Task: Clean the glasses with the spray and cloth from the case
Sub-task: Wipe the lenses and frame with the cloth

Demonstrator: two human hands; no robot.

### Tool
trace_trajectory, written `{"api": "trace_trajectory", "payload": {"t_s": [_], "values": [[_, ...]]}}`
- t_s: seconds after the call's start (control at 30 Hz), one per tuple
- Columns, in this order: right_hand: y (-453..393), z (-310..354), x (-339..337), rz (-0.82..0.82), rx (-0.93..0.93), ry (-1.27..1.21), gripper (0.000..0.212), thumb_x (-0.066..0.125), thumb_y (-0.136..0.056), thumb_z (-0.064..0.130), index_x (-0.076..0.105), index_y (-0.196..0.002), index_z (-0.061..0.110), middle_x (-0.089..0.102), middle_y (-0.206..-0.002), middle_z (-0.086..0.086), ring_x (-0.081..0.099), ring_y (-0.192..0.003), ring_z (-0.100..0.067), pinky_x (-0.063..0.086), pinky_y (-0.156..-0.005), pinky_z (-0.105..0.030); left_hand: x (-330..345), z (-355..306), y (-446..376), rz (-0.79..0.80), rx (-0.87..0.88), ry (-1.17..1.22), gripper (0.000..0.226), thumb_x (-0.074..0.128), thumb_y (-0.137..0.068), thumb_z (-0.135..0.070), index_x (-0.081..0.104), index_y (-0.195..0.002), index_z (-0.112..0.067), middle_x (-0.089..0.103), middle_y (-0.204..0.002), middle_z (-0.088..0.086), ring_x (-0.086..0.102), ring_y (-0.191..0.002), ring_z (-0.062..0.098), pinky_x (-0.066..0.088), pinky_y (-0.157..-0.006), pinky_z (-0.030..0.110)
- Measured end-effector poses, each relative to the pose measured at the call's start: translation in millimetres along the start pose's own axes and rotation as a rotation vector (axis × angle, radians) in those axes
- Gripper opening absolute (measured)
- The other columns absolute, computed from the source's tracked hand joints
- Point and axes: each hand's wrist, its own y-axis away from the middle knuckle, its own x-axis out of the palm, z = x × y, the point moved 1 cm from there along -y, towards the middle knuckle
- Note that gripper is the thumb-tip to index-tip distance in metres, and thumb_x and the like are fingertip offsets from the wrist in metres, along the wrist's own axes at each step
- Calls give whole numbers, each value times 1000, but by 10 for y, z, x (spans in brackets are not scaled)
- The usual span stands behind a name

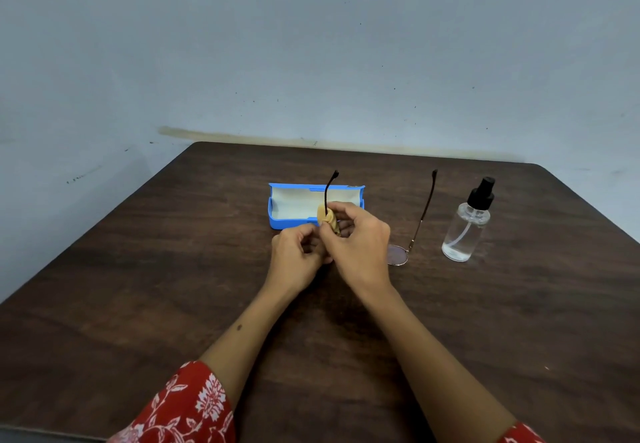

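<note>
Cloth point(327, 218) between right-hand fingers point(341, 212)

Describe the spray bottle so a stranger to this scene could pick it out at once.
Start at the dark wooden table and go to its right side, past the blue case and the glasses. The spray bottle stands upright there, apart from both hands. It is the only clear, see-through container, topped with a black pump nozzle.
</note>
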Motion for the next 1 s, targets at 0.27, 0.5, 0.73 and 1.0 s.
{"api": "trace_trajectory", "payload": {"t_s": [0.27, 0.5, 0.73, 1.0], "values": [[7, 9, 8, 10, 6, -12, 30, 70, -74, 8, 71, -103, 15, 69, -87, 9, 58, -68, 4, 55, -74, -25, -8, -28, 12, 9, 7, -23, 14, 61, -79, 8, 69, -81, -4, 63, -65, -8, 59, -57, -12, 42, -52, 4], [-14, 10, 12, -8, 6, -17, 29, 70, -74, 8, 71, -103, 14, 70, -89, 6, 58, -68, 2, 53, -73, -21, -5, -37, 17, 3, 10, -22, 15, 59, -78, 12, 69, -84, 2, 63, -66, -5, 59, -56, -13, 42, -53, 3], [21, -33, 25, 30, 41, -1, 29, 70, -73, 9, 71, -101, 13, 71, -85, 5, 57, -67, 3, 51, -72, -16, -14, 19, 10, 3, 10, -57, 18, 63, -77, 6, 71, -83, -9, 67, -70, -8, 62, -64, -9, 44, -56, 5], [-16, 32, -5, -8, 19, -39, 29, 70, -73, 7, 71, -101, 15, 66, -82, 12, 59, -68, 2, 53, -72, -18, 0, -22, 21, -5, 1, -31, 15, 60, -79, 9, 70, -85, -1, 65, -67, -7, 60, -58, -13, 42, -54, 3]]}}
